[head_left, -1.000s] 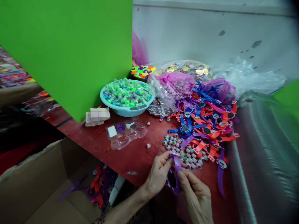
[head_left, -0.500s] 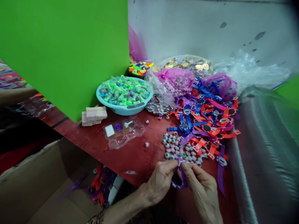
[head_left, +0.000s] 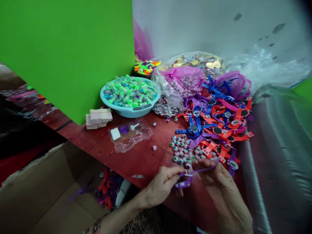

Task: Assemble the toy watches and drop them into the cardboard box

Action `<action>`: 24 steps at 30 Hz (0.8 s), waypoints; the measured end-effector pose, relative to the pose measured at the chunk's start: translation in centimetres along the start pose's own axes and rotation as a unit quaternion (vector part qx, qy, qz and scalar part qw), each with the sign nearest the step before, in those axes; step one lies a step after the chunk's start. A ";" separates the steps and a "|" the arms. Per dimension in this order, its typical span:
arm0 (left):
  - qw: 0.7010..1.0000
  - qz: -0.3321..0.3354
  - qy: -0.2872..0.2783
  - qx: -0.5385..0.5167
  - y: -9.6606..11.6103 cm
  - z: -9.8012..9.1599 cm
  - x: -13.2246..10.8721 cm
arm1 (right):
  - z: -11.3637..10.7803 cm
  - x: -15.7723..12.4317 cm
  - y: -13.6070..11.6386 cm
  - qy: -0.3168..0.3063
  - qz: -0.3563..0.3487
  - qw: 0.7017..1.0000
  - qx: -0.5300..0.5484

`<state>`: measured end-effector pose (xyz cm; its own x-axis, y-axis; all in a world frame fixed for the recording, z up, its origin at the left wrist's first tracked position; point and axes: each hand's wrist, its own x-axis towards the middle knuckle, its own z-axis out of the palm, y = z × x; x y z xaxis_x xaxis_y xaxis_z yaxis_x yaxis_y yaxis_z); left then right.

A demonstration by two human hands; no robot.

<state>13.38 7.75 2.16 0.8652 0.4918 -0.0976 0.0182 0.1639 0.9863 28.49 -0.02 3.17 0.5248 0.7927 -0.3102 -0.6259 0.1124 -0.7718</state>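
Note:
My left hand (head_left: 159, 187) is closed, its thumb and fingers pinching a purple toy wristwatch (head_left: 182, 184) by the buckle end. The watch's strap is bent into a loop, and one strip runs out to the right. That strip reaches the fingers of my right hand (head_left: 220, 187), which grip its end. Just beyond the watch lies a cluster of small eyeball toys (head_left: 179, 146). Behind them and to the right is a heap of toy watches (head_left: 216, 130) in blue, red and purple.
A light blue basin (head_left: 133, 112) holds small green-capped tubes. Nearby are a clear plastic tray (head_left: 133, 139), stacked paper slips (head_left: 98, 118) and pink bags (head_left: 186, 79). An open cardboard box (head_left: 31, 182) with watches stands lower left. A green panel (head_left: 65, 58) rises at left.
My right hand has moved right, away from my left, drawing the purple strap out sideways. The watch has turned edge-on. The view has shifted slightly.

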 end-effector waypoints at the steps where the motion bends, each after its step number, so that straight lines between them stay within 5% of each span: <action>1: 0.999 -0.014 0.013 -0.029 -0.4 0.0 -0.1 | 0.1 0.0 0.0 0.014 0.004 0.999 0.038; 5: 0.981 -0.061 0.020 -0.183 -1.3 0.5 -0.3 | 1.6 -0.3 0.1 0.020 0.040 0.987 0.155; 9: 0.958 -0.095 -0.015 -0.272 -0.9 1.0 0.5 | 3.2 -0.9 0.6 -0.005 0.040 0.988 0.150; 12: 0.955 -0.138 -0.072 -0.252 -0.2 1.0 0.8 | 3.2 -1.3 0.8 -0.026 0.038 0.990 0.135; 17: 0.984 -0.127 -0.068 -0.102 0.9 0.3 -1.8 | 3.1 -2.7 1.7 -0.086 0.083 0.986 0.114; 21: 0.977 -0.205 -0.060 -0.024 -0.1 -3.2 -6.9 | 1.6 -2.9 2.0 -0.141 0.025 0.974 -0.178; 23: 0.956 -0.282 -0.070 -0.037 -1.9 -6.3 -10.1 | -0.8 -2.0 1.5 -0.028 -0.078 0.911 -0.403; 24: 0.945 -0.318 -0.073 -0.032 -3.0 -7.9 -11.8 | -2.3 -1.4 1.1 0.055 -0.137 0.851 -0.505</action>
<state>-0.84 8.25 -0.68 0.7490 0.1538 -0.6445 0.5319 0.4404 0.7232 28.39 -2.33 1.50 0.6561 0.7531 -0.0485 0.3140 -0.3309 -0.8899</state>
